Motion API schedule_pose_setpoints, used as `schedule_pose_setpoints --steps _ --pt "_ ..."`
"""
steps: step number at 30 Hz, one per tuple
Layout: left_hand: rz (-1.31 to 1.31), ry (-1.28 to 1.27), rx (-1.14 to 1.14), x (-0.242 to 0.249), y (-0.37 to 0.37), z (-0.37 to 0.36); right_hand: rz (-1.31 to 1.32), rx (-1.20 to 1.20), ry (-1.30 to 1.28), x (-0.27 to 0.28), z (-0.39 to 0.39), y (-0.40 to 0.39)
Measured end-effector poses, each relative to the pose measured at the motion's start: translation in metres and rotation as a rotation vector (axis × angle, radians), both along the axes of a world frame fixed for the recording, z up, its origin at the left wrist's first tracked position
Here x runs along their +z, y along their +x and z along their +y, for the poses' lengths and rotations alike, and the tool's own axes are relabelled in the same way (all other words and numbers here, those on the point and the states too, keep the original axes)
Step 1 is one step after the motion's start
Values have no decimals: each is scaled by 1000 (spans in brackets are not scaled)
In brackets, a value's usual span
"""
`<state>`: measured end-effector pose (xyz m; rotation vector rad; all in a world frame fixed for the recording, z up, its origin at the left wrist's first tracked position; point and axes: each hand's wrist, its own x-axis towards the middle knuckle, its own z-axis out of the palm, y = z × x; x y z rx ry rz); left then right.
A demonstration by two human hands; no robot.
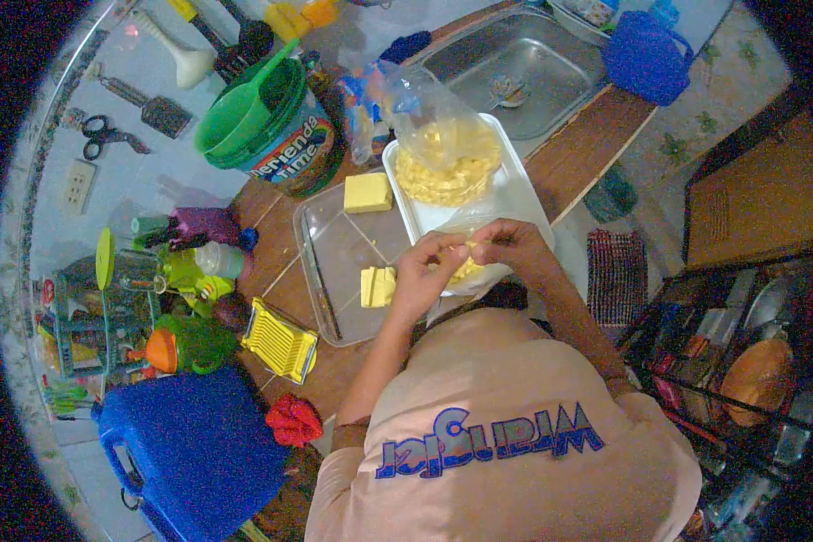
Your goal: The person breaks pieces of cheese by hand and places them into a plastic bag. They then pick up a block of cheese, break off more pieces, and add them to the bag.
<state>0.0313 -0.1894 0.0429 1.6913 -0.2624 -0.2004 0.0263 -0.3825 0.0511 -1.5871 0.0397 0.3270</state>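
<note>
Both hands meet over the near end of a white tray (535, 191). My left hand (432, 264) and my right hand (508, 244) pinch a small yellow piece (469, 249) between their fingertips. More yellow pieces lie just under the fingers. Farther up the tray, a clear plastic bag (432, 113) lies over a heap of small yellow pieces (443, 179). To the left, a clear shallow container (332, 336) holds a yellow block (368, 192) at its far end and a cut yellow block (378, 287) near my left wrist. A knife-like dark strip lies along its left side.
A yellow slicer (280, 341) and a red cloth (294, 420) lie left of the container. Beyond it stands a labelled bucket (300, 149) with a green scoop. A blue jug (190, 452) stands lower left. The metal sink (515, 68) is at the back.
</note>
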Motion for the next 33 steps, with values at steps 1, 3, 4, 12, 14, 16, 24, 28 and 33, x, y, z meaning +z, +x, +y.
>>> schedule_pose_setpoints --steps 1,3,4,12,14,16,24,28,33 --pt "46 -22 23 1 -1 0 -29 -5 32 -1 0 0" --pt "139 -69 70 5 -1 -2 -84 -14 92 1 0 1" --pt "157 -82 96 4 0 -2 -71 -86 132 5 1 1" --pt "67 287 -59 -3 9 6 29 -235 259 20 -10 6" --pt "-118 373 -168 -1 9 2 76 -203 235 25 -8 5" --pt "-282 463 -225 -4 12 -6 53 -170 169 24 -7 4" --pt "-331 943 -354 -21 34 -43 -23 -153 69 19 -6 2" --pt "-342 1017 -349 -27 40 -54 -39 -159 107 8 -13 4" --pt "-336 980 -284 -18 36 -53 12 -209 186 19 -13 4"
